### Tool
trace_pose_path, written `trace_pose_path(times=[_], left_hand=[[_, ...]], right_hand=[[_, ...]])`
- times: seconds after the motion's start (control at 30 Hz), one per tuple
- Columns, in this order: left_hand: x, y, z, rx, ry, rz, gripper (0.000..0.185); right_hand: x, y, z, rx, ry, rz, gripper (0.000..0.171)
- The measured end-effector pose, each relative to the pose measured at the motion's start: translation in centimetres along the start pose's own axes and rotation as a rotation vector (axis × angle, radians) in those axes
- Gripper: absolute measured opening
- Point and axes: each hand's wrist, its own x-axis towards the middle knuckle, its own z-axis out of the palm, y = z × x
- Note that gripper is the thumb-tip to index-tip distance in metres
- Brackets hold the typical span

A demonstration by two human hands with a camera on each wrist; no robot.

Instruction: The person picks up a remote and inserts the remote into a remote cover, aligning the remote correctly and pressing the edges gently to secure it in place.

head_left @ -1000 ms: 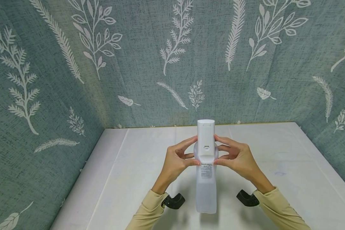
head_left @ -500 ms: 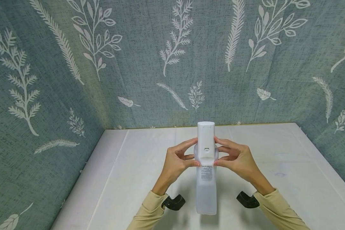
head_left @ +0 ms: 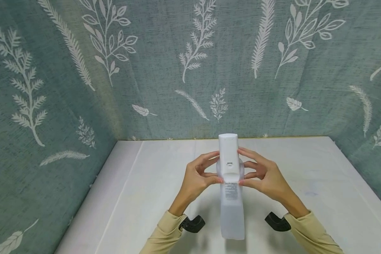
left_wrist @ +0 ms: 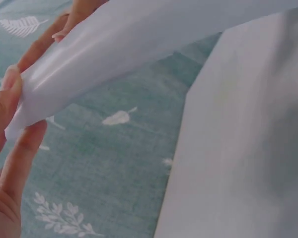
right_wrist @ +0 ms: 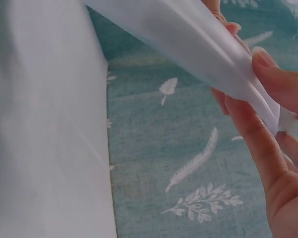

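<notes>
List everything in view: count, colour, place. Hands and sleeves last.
White plastic device: 1, white with a frosted lower part, held upright between both hands
Printed label: 1, grey print, on the device below its white upper section; text too small to read
Table: 1, white, below the hands
Leaf-print fabric: count unclear, teal with white prints, behind and at both sides of the table
Wrist-worn units: 2, black, one at each wrist
Sleeves: 2, beige, on the forearms
Left hand: 1, bare, gripping the device's left edge
Right hand: 1, bare, gripping its right edge
</notes>
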Motion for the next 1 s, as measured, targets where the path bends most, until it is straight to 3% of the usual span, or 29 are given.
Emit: trace_pose_path(times=[0.43, 0.7, 1.0], left_hand=[[-0.52, 0.54, -0.21, 0.014, -0.072, -0.079, 0.076], [-0.52, 0.82, -0.52, -0.071, -0.164, -0.074, 0.084], [-0.34, 0.65, -0.58, -0.044, -0.128, -0.087, 0.083]], right_hand=[[0.06, -0.07, 0.27, 0.032, -0.107, -0.062, 0.094], [0.01, -0.46, -0.1, 0.062, -0.146, 0.001, 0.098], [-0.13, -0.37, -0.04, 0.079, -0.108, -0.016, 0.094]])
